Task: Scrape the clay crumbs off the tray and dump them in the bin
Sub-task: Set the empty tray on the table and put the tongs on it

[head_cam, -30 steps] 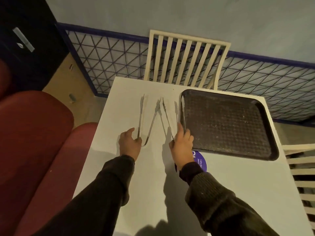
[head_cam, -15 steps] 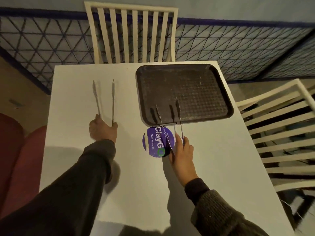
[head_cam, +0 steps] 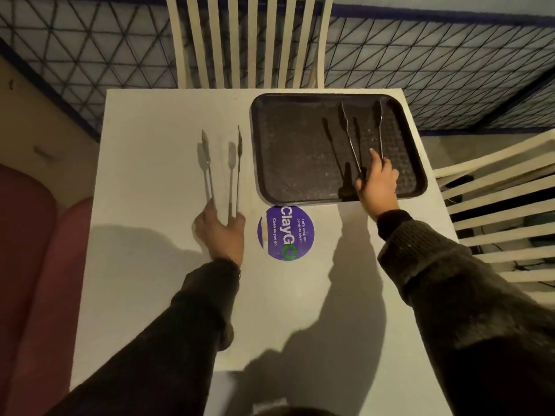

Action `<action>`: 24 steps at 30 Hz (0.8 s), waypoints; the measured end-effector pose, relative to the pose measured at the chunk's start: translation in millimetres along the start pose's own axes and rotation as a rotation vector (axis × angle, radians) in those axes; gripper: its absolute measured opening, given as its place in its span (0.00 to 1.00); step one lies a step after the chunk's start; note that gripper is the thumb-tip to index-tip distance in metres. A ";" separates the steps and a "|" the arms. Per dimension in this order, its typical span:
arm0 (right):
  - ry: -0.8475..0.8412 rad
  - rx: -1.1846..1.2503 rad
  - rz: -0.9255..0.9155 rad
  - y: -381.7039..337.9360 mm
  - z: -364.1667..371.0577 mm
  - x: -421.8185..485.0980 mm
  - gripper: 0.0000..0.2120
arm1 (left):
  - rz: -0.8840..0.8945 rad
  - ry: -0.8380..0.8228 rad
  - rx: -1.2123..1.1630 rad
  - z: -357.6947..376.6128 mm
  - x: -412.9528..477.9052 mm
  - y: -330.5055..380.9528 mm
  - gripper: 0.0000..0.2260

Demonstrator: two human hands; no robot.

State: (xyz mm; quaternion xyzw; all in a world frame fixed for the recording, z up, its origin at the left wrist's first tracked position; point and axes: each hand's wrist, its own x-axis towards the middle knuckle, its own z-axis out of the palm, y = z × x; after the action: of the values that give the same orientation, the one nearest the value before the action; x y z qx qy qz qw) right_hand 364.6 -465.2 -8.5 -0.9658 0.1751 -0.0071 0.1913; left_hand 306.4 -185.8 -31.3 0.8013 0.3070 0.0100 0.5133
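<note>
A dark textured tray point(head_cam: 288, 151) lies at the far right of the white table point(head_cam: 150, 265), with pale clay crumbs scattered on it. My right hand point(head_cam: 377, 183) holds metal tongs point(head_cam: 362, 133) above the tray; their two arms are spread and point toward the tray's far edge. My left hand point(head_cam: 220, 232) grips a second pair of metal tongs point(head_cam: 222, 169) over the bare table to the left of the tray, arms apart. No bin is in view.
A round purple "ClayGo" sticker point(head_cam: 285, 232) sits on the table just in front of the tray. A cream slatted chair point(head_cam: 249, 40) stands at the far side, another chair point(head_cam: 495, 211) at the right. A red seat point(head_cam: 27, 250) is at the left.
My right hand has carried its tongs forward from the tray's near edge to over the tray's right half. My left hand with its tongs has stayed left of the tray.
</note>
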 end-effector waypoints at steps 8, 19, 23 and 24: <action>-0.105 -0.069 0.071 25.7 24.9 57.4 0.31 | 0.086 -0.045 -0.019 18.8 -24.6 -15.3 0.26; -0.049 -0.197 0.074 22.9 19.1 55.7 0.34 | 0.136 -0.049 -0.028 57.0 -21.3 14.5 0.28; 0.014 -0.120 0.060 15.7 6.7 34.8 0.28 | 0.097 -0.135 0.041 88.9 -6.5 43.6 0.25; 0.032 -0.100 0.052 16.0 3.4 29.3 0.27 | 0.086 -0.146 0.057 98.3 -4.0 51.1 0.25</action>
State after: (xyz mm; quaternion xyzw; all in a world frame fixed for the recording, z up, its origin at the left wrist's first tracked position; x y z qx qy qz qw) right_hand 387.0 -487.8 -19.2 -0.9690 0.2031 -0.0091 0.1400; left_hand 360.3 -282.7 -34.2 0.8267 0.2345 -0.0351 0.5103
